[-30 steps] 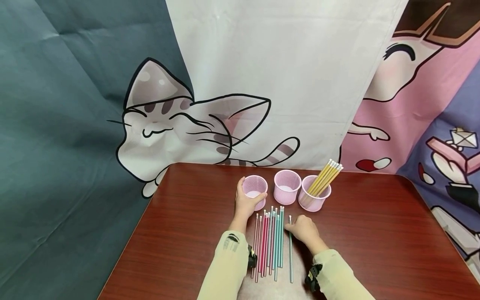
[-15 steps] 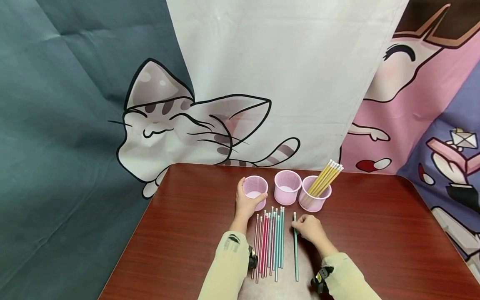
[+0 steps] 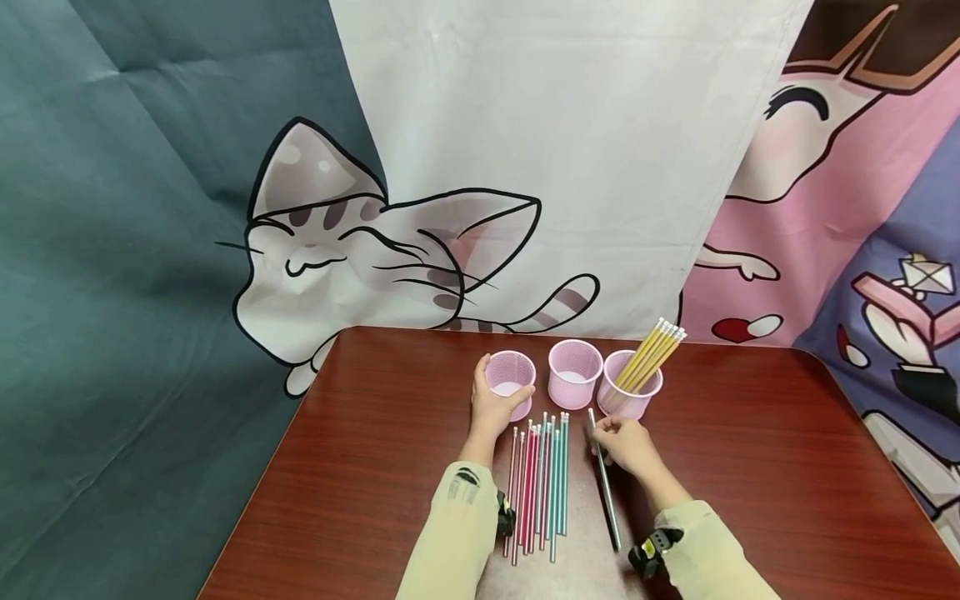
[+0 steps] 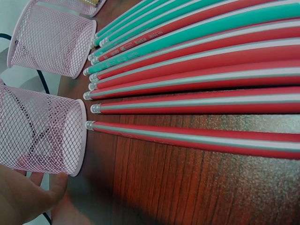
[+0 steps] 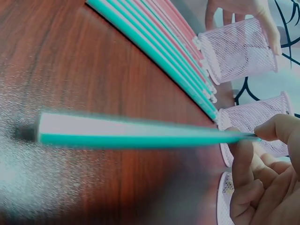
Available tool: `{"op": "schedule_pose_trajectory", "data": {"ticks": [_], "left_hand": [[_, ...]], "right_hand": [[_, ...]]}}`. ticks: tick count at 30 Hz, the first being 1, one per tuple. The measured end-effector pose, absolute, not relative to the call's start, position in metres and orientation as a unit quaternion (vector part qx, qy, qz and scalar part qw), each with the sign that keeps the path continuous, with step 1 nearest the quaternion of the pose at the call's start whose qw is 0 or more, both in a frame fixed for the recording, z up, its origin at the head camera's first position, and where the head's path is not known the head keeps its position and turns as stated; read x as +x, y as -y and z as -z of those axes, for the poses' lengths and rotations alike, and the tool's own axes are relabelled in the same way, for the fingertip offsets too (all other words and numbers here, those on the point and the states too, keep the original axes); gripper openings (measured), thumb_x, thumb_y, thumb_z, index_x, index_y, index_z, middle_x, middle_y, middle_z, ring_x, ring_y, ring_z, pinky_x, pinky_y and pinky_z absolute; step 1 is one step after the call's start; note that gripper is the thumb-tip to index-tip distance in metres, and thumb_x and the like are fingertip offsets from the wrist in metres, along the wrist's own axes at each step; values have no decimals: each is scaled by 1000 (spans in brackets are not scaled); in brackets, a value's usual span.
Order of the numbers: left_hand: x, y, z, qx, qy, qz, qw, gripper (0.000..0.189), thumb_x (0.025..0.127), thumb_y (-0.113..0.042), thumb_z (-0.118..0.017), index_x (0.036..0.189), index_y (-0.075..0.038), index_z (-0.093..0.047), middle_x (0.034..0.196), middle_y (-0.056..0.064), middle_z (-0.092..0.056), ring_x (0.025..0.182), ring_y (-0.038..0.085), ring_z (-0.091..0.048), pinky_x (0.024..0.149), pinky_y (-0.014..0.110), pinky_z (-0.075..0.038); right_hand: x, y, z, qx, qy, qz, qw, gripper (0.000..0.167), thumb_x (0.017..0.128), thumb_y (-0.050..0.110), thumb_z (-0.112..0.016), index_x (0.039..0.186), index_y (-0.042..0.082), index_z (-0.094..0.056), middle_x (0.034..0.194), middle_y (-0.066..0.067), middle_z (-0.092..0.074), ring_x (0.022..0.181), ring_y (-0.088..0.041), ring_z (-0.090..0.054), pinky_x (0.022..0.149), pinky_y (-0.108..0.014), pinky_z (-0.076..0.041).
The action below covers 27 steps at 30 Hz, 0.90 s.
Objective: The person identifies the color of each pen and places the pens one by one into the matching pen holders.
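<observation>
My right hand [image 3: 626, 444] pinches a green pencil [image 5: 131, 132] near its eraser end, between thumb and forefinger. The pencil slants from the fingers back toward me, right of the other pencils. My left hand [image 3: 491, 410] grips the left pink mesh cup [image 3: 517, 364] around its side, thumb across the near wall; inside, only the cup's floor shows. Red pencils [image 4: 197, 101] and green pencils [image 3: 562, 483] lie side by side between my arms, eraser ends toward the cups. Beyond the right hand stand the middle pink mesh cup [image 3: 574, 354] and the right one.
The right mesh cup [image 3: 626, 408] holds several yellow pencils [image 3: 649, 357], leaning right. All the cups stand in a row near the far edge of the brown wooden table [image 3: 375, 450]. A cloth backdrop [image 3: 570, 150] with cartoon figures hangs right behind it.
My right hand has drawn the green pencil rightward away from the others, then moved it slightly forward, turning it to a slant. The left hand and its cup have stayed put.
</observation>
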State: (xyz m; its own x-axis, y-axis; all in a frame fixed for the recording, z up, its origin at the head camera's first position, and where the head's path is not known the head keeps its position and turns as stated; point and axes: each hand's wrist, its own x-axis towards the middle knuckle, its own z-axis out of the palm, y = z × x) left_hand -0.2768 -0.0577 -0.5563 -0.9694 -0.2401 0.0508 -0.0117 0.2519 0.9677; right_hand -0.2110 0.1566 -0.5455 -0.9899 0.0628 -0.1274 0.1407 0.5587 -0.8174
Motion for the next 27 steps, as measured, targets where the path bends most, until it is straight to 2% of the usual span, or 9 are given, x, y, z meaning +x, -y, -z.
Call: {"op": "schedule_pose_trajectory", "data": {"ticks": [16,24,27], "left_hand": [[-276,58,556,82,786,606,95,95,58,-29,-87,137,-29,-35,135,7,-43,117,29,-45,95,45,-36],[-276,58,556,80,784,609,94,96,58,-27,-88,138,-27,-35,136,7,-42,119,30,-45,96,44,-36],[-276,58,556,81,785,607,94,96,58,-28,-88,138,-28,-35,135,8,-42,118,30,-45,95,45,-36]], "right_hand": [[-217,-161,522,34,-892,450,11,13,85,13,-59,89,1,-62,67,-4,-63,55,-20,-60,57,-27,-43],[-222,-161,507,28,-884,467,10,14,87,13,-61,90,-1,-61,71,-10,-64,59,-25,-61,55,-28,-46],[-223,-161,502,26,-874,486,14,16,87,11,-60,93,-4,-59,72,-11,-65,57,-24,-61,55,-32,-49]]}}
